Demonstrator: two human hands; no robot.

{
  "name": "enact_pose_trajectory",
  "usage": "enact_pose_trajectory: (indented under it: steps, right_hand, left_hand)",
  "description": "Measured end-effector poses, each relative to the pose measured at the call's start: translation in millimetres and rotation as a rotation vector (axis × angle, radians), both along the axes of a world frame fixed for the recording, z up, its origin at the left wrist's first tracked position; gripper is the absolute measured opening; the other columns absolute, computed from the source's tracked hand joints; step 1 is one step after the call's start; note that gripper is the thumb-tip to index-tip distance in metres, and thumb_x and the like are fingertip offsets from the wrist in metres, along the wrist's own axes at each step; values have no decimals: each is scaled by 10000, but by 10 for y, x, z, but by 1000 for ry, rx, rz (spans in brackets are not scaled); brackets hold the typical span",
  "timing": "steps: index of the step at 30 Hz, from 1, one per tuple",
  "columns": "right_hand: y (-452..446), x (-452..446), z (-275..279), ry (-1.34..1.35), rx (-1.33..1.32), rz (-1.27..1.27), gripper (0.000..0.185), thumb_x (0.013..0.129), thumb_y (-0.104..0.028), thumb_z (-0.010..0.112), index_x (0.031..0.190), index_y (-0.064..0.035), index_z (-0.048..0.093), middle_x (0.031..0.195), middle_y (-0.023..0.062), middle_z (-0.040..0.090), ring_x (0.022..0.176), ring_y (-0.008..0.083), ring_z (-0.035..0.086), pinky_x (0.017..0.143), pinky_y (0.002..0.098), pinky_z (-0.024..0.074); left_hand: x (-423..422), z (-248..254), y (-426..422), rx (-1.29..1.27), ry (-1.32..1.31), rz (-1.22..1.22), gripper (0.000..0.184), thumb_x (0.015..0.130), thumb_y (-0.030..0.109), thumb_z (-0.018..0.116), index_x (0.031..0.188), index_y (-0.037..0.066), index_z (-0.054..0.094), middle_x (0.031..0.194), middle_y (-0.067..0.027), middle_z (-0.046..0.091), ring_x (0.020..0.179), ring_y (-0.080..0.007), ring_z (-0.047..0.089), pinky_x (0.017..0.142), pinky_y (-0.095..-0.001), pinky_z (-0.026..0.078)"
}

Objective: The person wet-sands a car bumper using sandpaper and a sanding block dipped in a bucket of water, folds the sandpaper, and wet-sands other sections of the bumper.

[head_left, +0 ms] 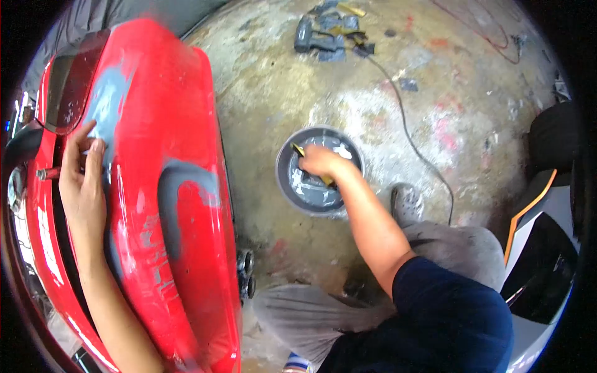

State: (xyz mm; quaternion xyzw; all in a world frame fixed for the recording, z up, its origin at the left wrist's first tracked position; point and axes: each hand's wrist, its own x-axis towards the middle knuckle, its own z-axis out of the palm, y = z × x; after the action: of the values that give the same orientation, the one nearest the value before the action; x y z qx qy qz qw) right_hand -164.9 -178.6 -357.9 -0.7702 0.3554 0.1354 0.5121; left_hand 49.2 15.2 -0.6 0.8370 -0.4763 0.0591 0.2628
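Observation:
My left hand [84,183] rests on the red car bumper [152,93], its fingers stretched out and slightly apart. Its fingertips touch the edge of a grey patch [111,102] near the dark tail light [73,81]. My right hand [320,163] is down inside a round grey bucket [286,193] on the floor, closed around a flat yellow-and-dark pad [298,150]. Water with whitish reflections shows in the bucket. Part of the pad is hidden by my fingers, and its exact kind is unclear.
A corded heat gun [314,40] lies on the stained concrete floor [261,105] among dark scraps; its cable [407,127] runs toward my shoe [407,202]. Exhaust tips [247,273] stick out below the bumper. A black-and-white panel with an orange edge [525,202] stands at right.

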Motion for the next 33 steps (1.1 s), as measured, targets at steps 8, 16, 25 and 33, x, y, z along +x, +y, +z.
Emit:
enact_pose_trajectory:
  steps: [8,16,25,33]
  right_hand:
    - [-83,-82,-908,149,39,-261,310,831,-129,587,1077,5,719,1104,246,711,958,426,697,882,499,538]
    - [443,273,1112,-289,1085,-617,102,826,-56,623,880,28,643,784,139,632,673,257,629,565,406,538]
    - [38,552,4296,-321,600,-343,257,829,-202,624,1000,-20,684,712,45,620,608,158,557,563,355,422]
    - [-1218,-969,4920,-27,-119,100,419,820,-248,620,1135,27,648,1071,304,681,1031,452,663,871,502,522]
  left_hand:
    - [-37,-1,-26,-93,117,88,367,1023,157,582,1349,-12,579,1182,-91,640,1078,-149,598,963,-284,457]
    - [-97,180,-121,-245,333,211,264,994,121,627,1232,6,634,992,-54,618,900,-125,575,764,-272,479]
    - [-1979,839,883,-26,405,547,278,964,166,636,1156,-34,620,1102,-249,617,1040,-402,591,925,-460,473]
    - [-4208,1756,1899,-81,1734,976,780,1006,618,442,1490,7,446,1490,-184,503,1336,-235,508,1118,-372,391]
